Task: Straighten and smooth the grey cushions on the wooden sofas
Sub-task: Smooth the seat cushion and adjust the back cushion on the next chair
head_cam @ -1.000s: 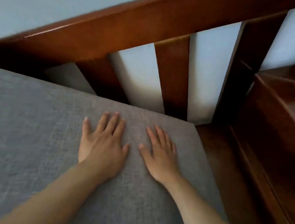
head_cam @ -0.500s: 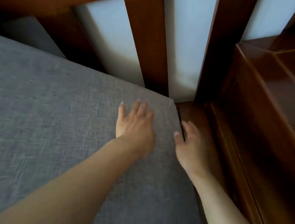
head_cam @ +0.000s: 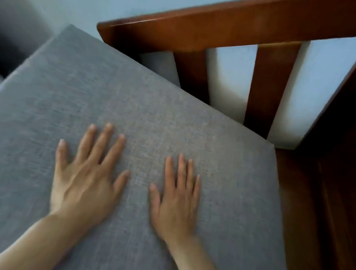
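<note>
Both palms lie flat on the top face of the grey cushion [head_cam: 174, 117], fingers straight and spread, gripping nothing — the hands press the fabric rather than hold it. The left hand [head_cam: 85, 178] sits nearer the cushion's middle; the right hand [head_cam: 175, 201] lies just beside it, toward the cushion's right edge.

The cushion rests on the seat of the wooden sofa [head_cam: 236, 25], and everything here is best placed from that cushion. Its far edge runs up against the upright slats [head_cam: 269, 87] of the backrest, its far right corner sits just short of the sofa's corner post, and a strip of bare wooden seat shows along its right edge. Its far left corner juts out past the end of the top rail. A second grey cushion [head_cam: 159, 68] shows behind it, through the gap beside the slats.

The relation that matters — the cushion's long axis appears to run from lower right to upper left, skewed against the backrest, though the wide-angle view may exaggerate this. Both hands point toward the far edge, and the right hand is the nearer one to the uncovered strip of seat. A judgement only: a flat-palmed push toward that strip would likely square the cushion.
</note>
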{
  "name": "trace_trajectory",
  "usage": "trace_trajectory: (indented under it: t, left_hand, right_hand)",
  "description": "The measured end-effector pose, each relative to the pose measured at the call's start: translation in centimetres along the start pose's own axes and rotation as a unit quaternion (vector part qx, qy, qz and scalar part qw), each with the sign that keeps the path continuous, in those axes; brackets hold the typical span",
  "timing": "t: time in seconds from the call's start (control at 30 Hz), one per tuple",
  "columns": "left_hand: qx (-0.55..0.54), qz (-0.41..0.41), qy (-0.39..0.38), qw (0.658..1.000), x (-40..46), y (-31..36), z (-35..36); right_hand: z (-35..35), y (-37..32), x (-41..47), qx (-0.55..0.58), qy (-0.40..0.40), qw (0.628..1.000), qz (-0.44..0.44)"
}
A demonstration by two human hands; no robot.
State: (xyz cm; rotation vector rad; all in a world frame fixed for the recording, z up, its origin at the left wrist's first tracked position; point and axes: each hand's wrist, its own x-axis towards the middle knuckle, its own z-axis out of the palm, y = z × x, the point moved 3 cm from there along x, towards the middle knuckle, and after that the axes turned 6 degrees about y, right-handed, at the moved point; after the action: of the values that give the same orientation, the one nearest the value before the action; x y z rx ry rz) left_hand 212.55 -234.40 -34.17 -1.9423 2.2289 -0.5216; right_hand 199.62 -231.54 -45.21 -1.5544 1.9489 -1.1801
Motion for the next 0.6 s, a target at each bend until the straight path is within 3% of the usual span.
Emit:
trace_trajectory:
  t: [0.07,0.1,0.17,0.23,0.27,0.3,0.37,0.4,0.53,0.6]
  left_hand:
    - [0.007,0.032,-0.066,0.997,-0.2,-1.2,0.5]
    - [-0.005,0.036,-0.054,0.998,0.2,-1.2,-0.5]
    - [-0.045,0.018,0.073,0.996,0.4,-2.7,-4.4]
    - [-0.07,-0.043,0.181,0.98,-0.9,-6.4,-7.3]
    - [-0.073,-0.071,0.204,0.974,-2.2,-8.4,-7.6]
    - [-0.055,-0.09,0.166,0.981,-3.4,-10.4,-6.6]
    - [-0.01,-0.065,0.031,0.997,-5.4,-12.3,-4.3]
    - [-0.008,-0.057,0.001,0.998,-5.5,-12.6,-3.3]
    - [-0.035,-0.043,0.0,0.998,-5.9,-12.5,-3.9]
    - [-0.045,-0.039,0.009,0.998,-7.0,-12.6,-6.0]
  right_hand:
    - [1.9,-1.3,0.3,-0.053,-0.126,0.991,0.009]
    - [1.4,-1.7,1.3,-0.044,-0.154,0.987,0.025]
    - [-2.3,-5.0,4.4,0.04,-0.078,0.996,0.025]
    - [-4.6,-8.9,5.7,0.16,0.107,0.981,0.023]
    - [-4.2,-11.1,5.2,0.192,0.163,0.968,0.014]
    - [-2.4,-13.5,3.9,0.171,0.171,0.97,-0.012]
    - [3.1,-15.7,0.1,0.057,0.057,0.993,-0.091]
    - [5.1,-15.4,-0.6,-0.005,-0.01,0.994,-0.106]
    - [5.6,-14.2,-1.9,-0.064,-0.11,0.988,-0.082]
    - [3.4,-15.6,-2.2,-0.037,-0.174,0.983,-0.044]
